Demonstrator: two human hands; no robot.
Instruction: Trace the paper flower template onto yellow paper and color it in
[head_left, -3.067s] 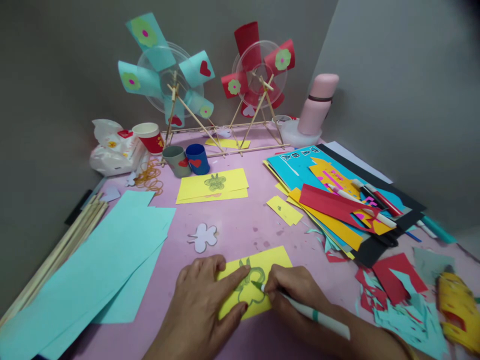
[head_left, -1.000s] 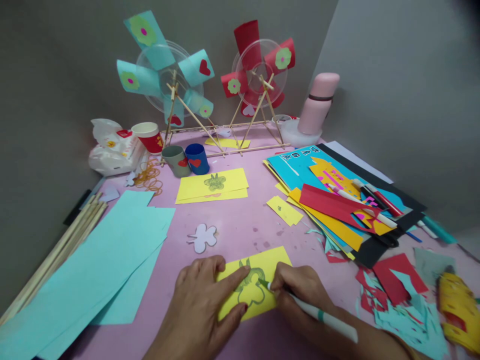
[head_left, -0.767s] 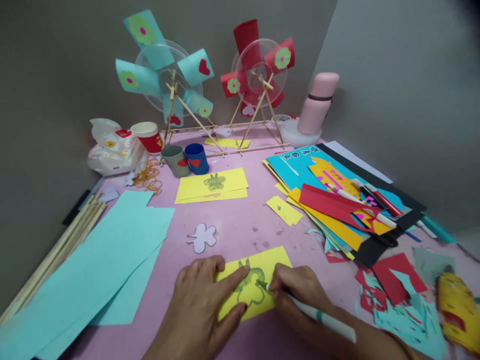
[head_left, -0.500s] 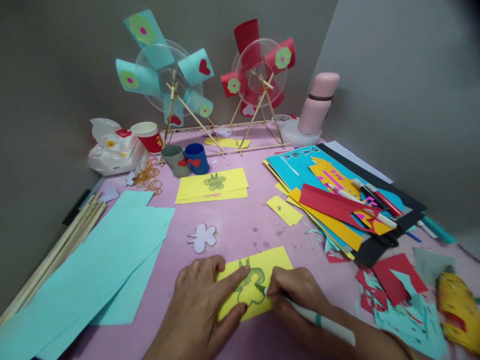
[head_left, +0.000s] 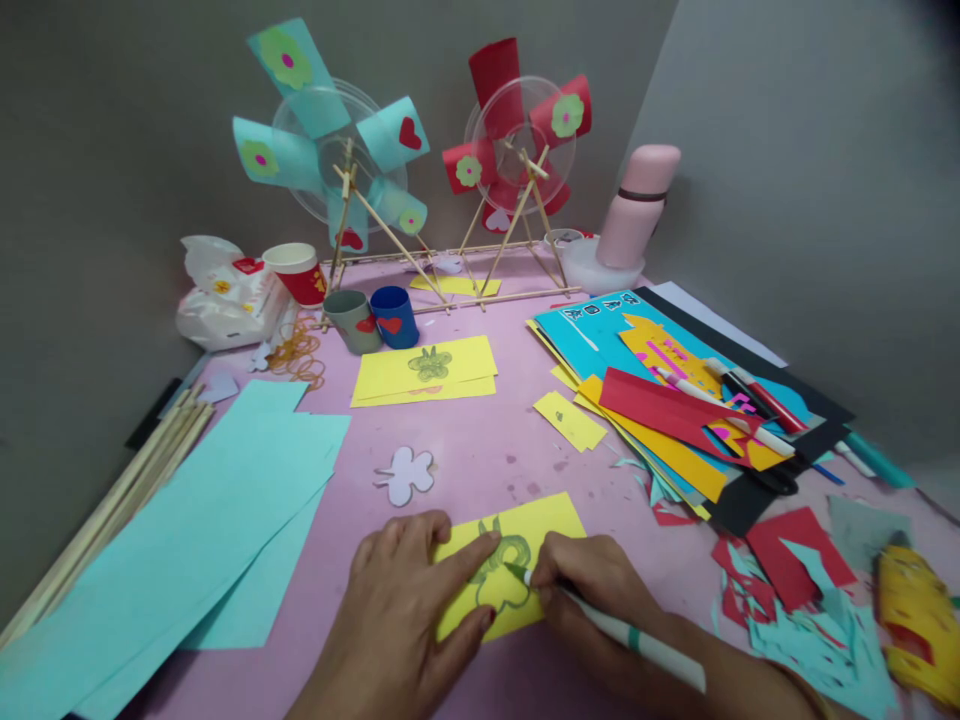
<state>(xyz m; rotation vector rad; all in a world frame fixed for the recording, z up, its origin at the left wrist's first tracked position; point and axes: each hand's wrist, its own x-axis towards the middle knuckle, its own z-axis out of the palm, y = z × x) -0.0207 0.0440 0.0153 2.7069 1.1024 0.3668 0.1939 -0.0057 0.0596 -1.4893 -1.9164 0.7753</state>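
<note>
A right hand (head_left: 596,580) pinches a white marker (head_left: 667,655) with a green band between thumb and fingers, its green tip at a butterfly-like drawing (head_left: 517,545) on a yellow sheet (head_left: 562,512). The drawing lies at nine o'clock from that grip, between the two hands; its upper part is shaded, the lower lobe mostly bare outline. The sheet's long axis runs from eight to two o'clock, flat on the pink tabletop (head_left: 480,440). The left hand (head_left: 397,575), thumb and forefinger spread, presses the sheet's left side, both fingertips beside the drawing; the marker's tip brings the right hand's reach closest.

Farther out, clocked from the right hand, a white cutout (head_left: 406,475) sits at ten, a yellow card (head_left: 472,358) bearing a similar drawing at eleven, and small yellow slips (head_left: 581,425) at twelve. Coloured sheets (head_left: 574,335) are piled at one, red scraps (head_left: 799,548) lie at three, and long turquoise sheets (head_left: 195,520) spread at nine. Two paper-bladed wheels (head_left: 304,95) stand between eleven and twelve.
</note>
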